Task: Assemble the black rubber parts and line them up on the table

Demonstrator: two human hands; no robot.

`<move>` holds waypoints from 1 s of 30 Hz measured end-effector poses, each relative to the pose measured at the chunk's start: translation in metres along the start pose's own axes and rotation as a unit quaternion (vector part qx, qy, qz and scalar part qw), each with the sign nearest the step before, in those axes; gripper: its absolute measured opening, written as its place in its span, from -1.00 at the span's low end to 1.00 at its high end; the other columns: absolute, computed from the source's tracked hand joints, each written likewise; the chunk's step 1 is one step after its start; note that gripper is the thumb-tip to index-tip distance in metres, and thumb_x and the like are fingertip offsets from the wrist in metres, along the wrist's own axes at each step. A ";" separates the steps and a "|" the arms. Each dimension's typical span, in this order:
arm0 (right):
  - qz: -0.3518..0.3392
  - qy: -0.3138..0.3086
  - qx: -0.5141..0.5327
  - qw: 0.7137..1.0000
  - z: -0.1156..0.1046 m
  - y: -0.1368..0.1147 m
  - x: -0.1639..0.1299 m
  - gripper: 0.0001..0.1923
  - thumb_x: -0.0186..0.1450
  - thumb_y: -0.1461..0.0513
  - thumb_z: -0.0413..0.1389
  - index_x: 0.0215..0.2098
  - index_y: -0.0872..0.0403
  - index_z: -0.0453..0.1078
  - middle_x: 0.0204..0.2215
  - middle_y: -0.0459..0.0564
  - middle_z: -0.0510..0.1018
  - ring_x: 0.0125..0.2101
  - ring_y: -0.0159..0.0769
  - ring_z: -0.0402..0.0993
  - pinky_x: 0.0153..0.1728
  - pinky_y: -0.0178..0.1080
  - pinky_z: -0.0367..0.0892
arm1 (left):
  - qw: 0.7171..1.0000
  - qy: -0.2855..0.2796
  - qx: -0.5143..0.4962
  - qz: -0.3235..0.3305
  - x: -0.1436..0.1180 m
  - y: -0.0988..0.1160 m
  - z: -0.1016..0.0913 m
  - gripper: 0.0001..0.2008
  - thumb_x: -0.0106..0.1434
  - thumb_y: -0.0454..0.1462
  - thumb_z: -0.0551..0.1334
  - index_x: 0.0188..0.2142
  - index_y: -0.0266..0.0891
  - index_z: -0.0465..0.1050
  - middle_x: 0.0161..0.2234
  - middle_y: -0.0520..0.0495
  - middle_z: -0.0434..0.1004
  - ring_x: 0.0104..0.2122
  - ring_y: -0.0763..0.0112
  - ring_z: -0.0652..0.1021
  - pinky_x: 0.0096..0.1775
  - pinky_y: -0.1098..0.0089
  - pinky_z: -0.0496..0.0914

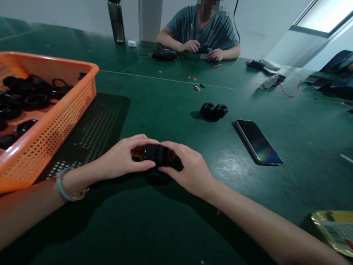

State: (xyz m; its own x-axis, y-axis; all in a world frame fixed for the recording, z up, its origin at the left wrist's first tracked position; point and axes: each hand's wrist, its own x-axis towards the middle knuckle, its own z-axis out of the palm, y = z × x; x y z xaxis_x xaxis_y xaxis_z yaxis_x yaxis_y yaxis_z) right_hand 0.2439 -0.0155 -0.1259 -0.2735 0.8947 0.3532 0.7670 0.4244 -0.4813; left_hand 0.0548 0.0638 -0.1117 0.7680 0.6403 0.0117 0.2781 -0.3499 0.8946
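Between both hands, just above the green table [166, 240], is a black cylindrical plastic fitting [156, 154] with a ribbed collar. It lies sideways, and the fingertips cover part of it. My left hand [127, 155] pinches its left end between thumb and fingers. On its right end, my right hand [188, 165] has the same kind of grip, and the two hands' fingertips almost meet. Beyond them, a pair of similar black fittings [214, 111] stand side by side on the table.
At left stands an orange perforated basket [72, 110] with several black parts [20, 96]. A phone [258, 142] lies at right, with a yellow-edged package [340, 231] nearer. Across the table sits a person [201, 30] behind a dark power tool [164, 55]; a bottle [115, 18] stands left.
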 end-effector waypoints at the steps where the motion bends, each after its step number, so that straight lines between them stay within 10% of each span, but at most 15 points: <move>1: 0.002 -0.002 -0.001 1.000 0.000 0.000 0.000 -0.57 0.18 0.24 0.16 0.00 0.08 0.21 -0.21 0.05 0.53 -0.27 -0.25 0.47 -0.26 -0.17 0.39 | 1.000 0.001 -0.001 -0.002 0.000 0.000 0.000 -0.61 0.03 -0.17 0.26 -0.12 -0.22 0.39 -0.24 -0.03 0.34 -0.28 0.33 0.49 -0.22 0.31 0.45; 30: 0.007 -0.010 -0.014 1.000 -0.001 -0.002 0.000 -0.58 0.22 0.19 0.14 0.01 0.15 0.25 -0.26 0.08 0.54 -0.33 -0.25 0.46 -0.35 -0.20 0.38 | 1.000 0.004 -0.006 -0.012 0.000 0.001 0.001 -0.60 0.02 -0.17 0.26 -0.13 -0.23 0.39 -0.24 -0.04 0.34 -0.28 0.32 0.49 -0.23 0.31 0.45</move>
State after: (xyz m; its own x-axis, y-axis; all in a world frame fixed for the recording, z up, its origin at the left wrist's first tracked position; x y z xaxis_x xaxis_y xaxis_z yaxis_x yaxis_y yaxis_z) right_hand 0.2428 -0.0161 -0.1244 -0.2738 0.9036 0.3294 0.7873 0.4073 -0.4630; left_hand 0.0552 0.0625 -0.1109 0.7562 0.6543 -0.0067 0.2901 -0.3261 0.8997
